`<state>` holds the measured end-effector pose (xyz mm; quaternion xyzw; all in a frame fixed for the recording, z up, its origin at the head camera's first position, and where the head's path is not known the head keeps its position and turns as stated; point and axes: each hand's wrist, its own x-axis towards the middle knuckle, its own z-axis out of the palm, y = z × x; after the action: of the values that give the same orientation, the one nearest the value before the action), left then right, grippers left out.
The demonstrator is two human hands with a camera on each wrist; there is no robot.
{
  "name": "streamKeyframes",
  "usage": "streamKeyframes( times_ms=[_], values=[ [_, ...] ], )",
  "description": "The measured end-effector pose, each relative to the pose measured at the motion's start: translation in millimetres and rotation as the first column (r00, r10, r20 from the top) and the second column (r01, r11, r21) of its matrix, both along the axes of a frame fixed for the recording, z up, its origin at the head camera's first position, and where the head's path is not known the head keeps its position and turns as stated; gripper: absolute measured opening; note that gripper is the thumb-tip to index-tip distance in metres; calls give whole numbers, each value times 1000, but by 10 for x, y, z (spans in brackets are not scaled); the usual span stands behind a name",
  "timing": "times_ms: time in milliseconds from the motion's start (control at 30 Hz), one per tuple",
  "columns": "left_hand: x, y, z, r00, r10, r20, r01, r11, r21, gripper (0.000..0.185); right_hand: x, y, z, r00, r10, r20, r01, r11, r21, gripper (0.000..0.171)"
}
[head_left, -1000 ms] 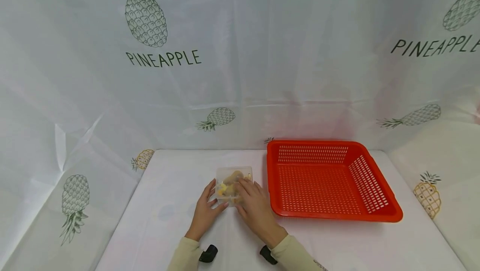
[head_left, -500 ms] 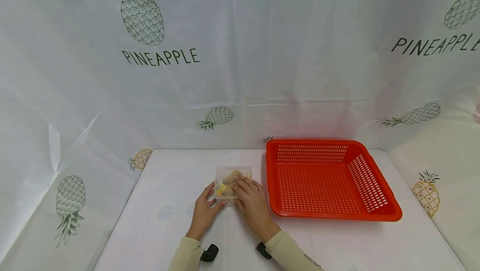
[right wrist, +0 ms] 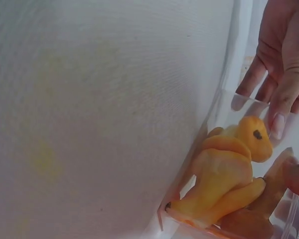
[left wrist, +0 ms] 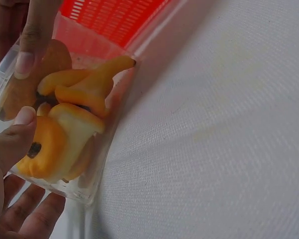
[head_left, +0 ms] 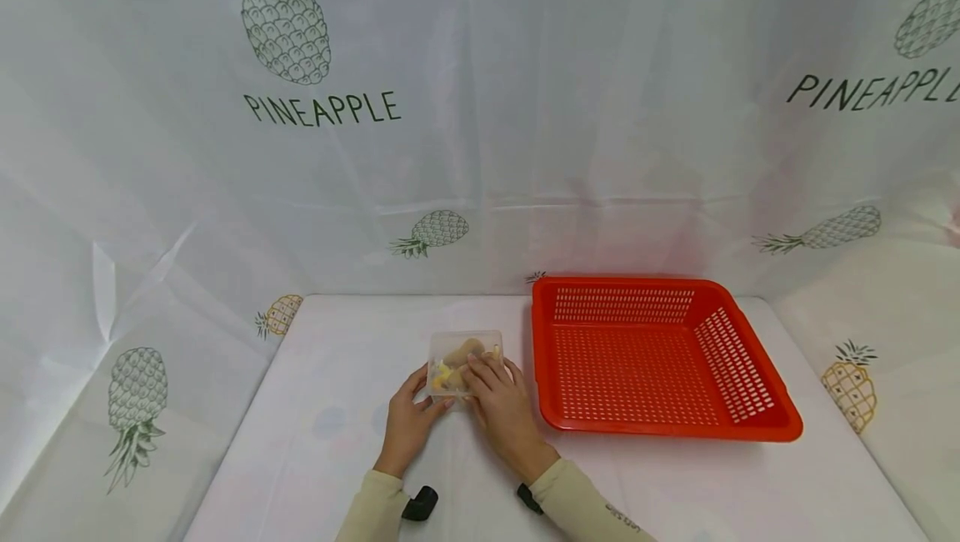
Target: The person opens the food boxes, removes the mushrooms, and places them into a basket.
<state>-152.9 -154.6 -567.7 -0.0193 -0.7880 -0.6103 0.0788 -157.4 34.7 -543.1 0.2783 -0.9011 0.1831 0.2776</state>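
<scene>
A small clear plastic box (head_left: 442, 345) stands on the white-covered table in front of me. Through its wall, the left wrist view shows several yellow-orange, mushroom-shaped pieces (left wrist: 92, 89) with dark tips or spots, beside a brown oblong piece (left wrist: 57, 59). My left hand (head_left: 407, 425) holds the box at its near left corner, thumb on the near side and fingers along the left wall. From the right, my right hand (head_left: 510, 421) grips it, with fingers over the top and thumb at the near edge. In the right wrist view both hands (right wrist: 289, 59) touch the box.
A large red perforated basket (head_left: 637, 375) stands on the table just right of the box. White sheeting (head_left: 570, 108) with pineapple prints hangs behind and at both sides of the table (head_left: 300, 459).
Both hands stay on the box. The right hand's fingers have shifted slightly left over its top, and the whole head view has moved a little.
</scene>
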Motion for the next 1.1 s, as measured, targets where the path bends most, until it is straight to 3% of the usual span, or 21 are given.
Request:
streamKeyframes(
  times_ms=[233,367,533,733,900,1100],
  values=[
    [3,-16,11,1000,-2,-19,2,1000,-14,69,15,-21,-4,1000,-6,-28,6,1000,-10,44],
    [-1,-22,17,1000,-2,-28,2,1000,-6,67,16,-45,89,1000,-1,-6,0,999,-49,43],
    [9,-33,36,1000,-29,-2,29,999,-28,66,13,-58,301,997,6,83,3,994,-109,39],
    [44,-49,143,994,-61,87,69,993,-100,69,-29,-66,600,975,-36,218,75,981,-177,35],
    [58,-38,263,987,-15,162,19,999,-27,53,-110,-88,743,959,-47,281,122,959,-257,28],
    [57,-18,353,980,69,188,-77,997,33,39,-212,-90,799,950,-60,307,175,915,-364,24]
  ],
)
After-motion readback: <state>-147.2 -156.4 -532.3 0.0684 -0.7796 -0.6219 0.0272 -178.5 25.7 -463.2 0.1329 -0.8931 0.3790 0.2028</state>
